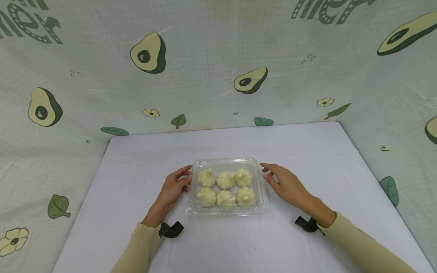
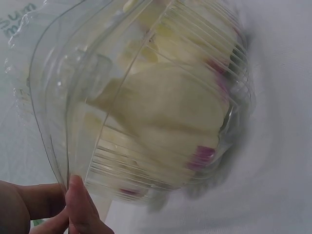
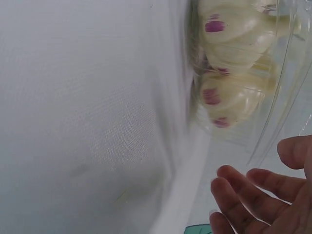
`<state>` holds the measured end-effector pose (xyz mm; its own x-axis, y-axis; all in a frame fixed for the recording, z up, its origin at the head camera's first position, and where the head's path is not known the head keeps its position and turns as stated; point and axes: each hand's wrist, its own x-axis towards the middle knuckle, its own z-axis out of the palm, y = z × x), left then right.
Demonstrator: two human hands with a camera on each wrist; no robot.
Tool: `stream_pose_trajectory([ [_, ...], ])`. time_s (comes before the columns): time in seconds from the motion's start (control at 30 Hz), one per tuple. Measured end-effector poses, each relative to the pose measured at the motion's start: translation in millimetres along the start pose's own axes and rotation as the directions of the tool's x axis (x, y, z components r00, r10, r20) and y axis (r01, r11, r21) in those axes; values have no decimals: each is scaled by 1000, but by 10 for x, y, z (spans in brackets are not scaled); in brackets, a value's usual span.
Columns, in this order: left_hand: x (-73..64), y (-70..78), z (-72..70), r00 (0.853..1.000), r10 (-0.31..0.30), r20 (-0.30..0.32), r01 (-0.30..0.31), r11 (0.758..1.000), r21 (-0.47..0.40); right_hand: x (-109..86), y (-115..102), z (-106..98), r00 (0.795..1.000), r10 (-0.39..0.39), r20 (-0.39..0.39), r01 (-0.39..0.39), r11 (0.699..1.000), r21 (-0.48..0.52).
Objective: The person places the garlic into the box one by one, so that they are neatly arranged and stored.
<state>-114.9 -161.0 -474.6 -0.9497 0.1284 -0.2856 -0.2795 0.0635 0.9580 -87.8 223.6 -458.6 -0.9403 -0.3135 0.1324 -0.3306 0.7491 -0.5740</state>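
A clear plastic clamshell box [image 1: 225, 213] lies on the table in the head view, with several pale garlic bulbs [image 1: 225, 180] in two rows inside. Purple patches mark the bulbs [image 3: 234, 95] in the right wrist view. At the box's left edge is my left hand [image 1: 172, 189]. Its thumb and fingers [image 2: 78, 200] pinch the thin rim at a corner, as the left wrist view shows. My right hand [image 1: 286, 184] hovers just off the box's right side, holding nothing. Its fingers [image 3: 243, 190] are spread and loosely bent, apart from the plastic.
A white cloth covers the table [image 1: 273, 242]. Behind it and at both sides hangs a pale curtain [image 1: 205, 76] printed with avocados and leaves. Black wrist mounts [image 1: 172, 229] stick out from both sleeves.
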Motion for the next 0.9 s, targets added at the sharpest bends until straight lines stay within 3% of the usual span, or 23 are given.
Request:
stream_pose_trajectory([
  [0.37,46,16,-5,1000,19,-15,-19,1000,7,-55,-55,-119,971,115,211,-166,956,241],
  [0.6,118,45,-8,999,26,-33,-26,1000,2,-78,-72,-155,935,63,350,-205,900,384],
  [0.9,213,87,-16,999,24,-48,-23,1000,13,-89,-74,-157,877,55,477,-295,847,443],
])
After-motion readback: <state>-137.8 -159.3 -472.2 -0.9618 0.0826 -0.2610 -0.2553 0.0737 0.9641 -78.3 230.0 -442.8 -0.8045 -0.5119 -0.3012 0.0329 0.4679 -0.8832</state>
